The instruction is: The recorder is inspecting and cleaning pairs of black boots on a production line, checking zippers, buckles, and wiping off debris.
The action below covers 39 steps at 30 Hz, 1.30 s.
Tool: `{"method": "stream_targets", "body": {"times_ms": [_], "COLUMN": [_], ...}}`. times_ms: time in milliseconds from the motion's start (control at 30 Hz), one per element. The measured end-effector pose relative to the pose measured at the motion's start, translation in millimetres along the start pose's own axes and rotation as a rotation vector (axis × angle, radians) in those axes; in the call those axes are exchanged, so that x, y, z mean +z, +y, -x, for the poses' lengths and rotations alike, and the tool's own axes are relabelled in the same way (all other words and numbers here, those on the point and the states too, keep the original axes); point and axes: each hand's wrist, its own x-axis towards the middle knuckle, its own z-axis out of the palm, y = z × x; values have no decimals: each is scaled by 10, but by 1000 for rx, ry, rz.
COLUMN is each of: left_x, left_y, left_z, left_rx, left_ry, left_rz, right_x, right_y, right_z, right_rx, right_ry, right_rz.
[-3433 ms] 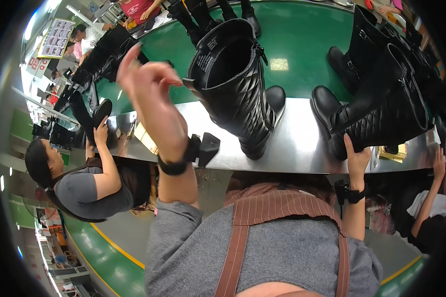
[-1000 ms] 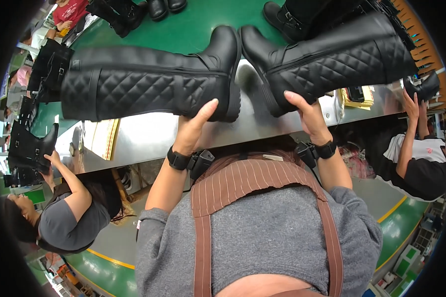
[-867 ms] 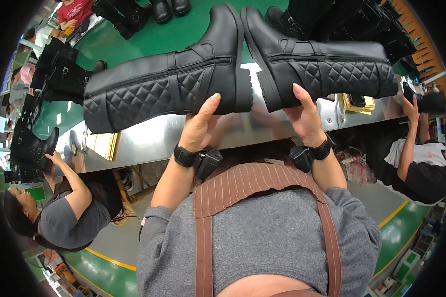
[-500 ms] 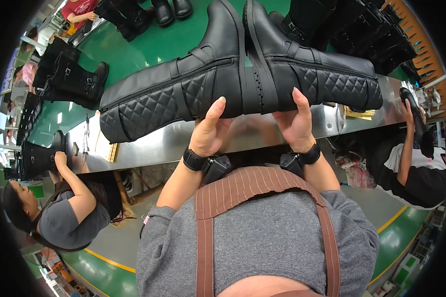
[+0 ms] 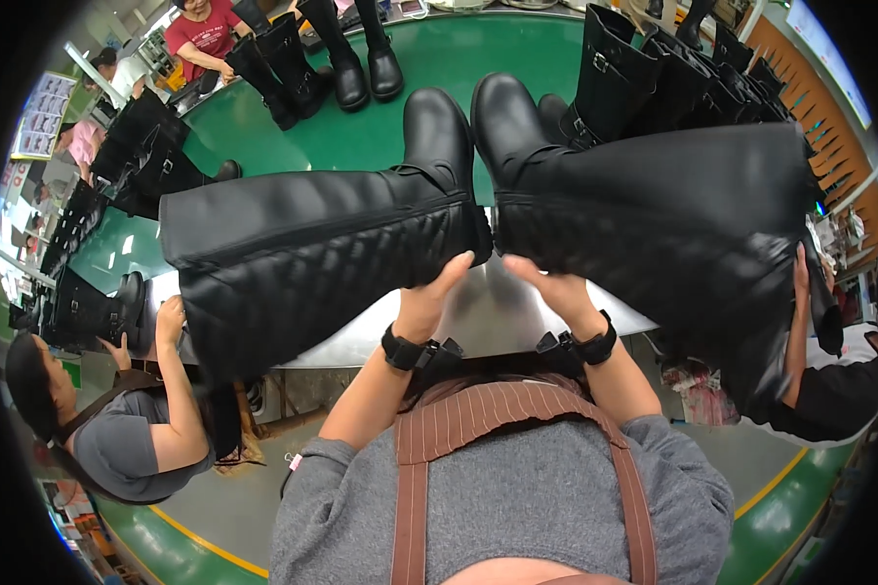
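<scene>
Two tall black boots with quilted shafts are raised above the bench, toes pointing away and shafts spreading outward. The left boot [image 5: 312, 234] is gripped near its heel by my left hand [image 5: 429, 302], thumb along the sole edge. On the right boot [image 5: 644, 205], my right hand [image 5: 561, 297] has the same hold, its thumb by the heel and the fingers hidden underneath. Both soles face each other with a narrow gap between them. The lower parts of the shafts are smeared by motion.
A green work table [image 5: 478, 54] with a metal front edge [image 5: 371, 327] lies ahead. More black boots [image 5: 615, 78] stand at the far right, with others [image 5: 351, 58] at the back and left. One co-worker [image 5: 137, 419] sits at the left, another [image 5: 839, 380] at the right.
Both boots have tilted and come up closer, their shafts swinging outward and toward me. The toes have parted slightly, and the soles no longer show as broadly. My hands still hold them.
</scene>
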Motion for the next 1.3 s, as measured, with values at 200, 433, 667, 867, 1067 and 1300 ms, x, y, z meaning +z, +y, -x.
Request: {"method": "stream_targets", "body": {"times_ms": [200,433,667,867,1067,1300], "left_x": [-3,-20,-53,-212,-253,-486], "left_y": [43,8,-19,119,-94,-401], "left_z": [139,130,71,-241,-652,-854], "left_rx": [91,190,257,284,-352,-205], "left_ry": [-82,-40,12,34,-101,-538], "left_rz": [-522,-531,-581,-492,576,1109], "right_x": [3,-4,-68,15,135,178], "right_y": [-36,314,656,852,704,596], "right_z": [-210,-594,-944,-1055,-1012,-965], "right_rx": [-132,159,245,350,404,497], "right_ry": [-33,-146,-281,-255,-225,-196], "right_rz": [-138,-685,-1062,-1263,-1318,-1445]}}
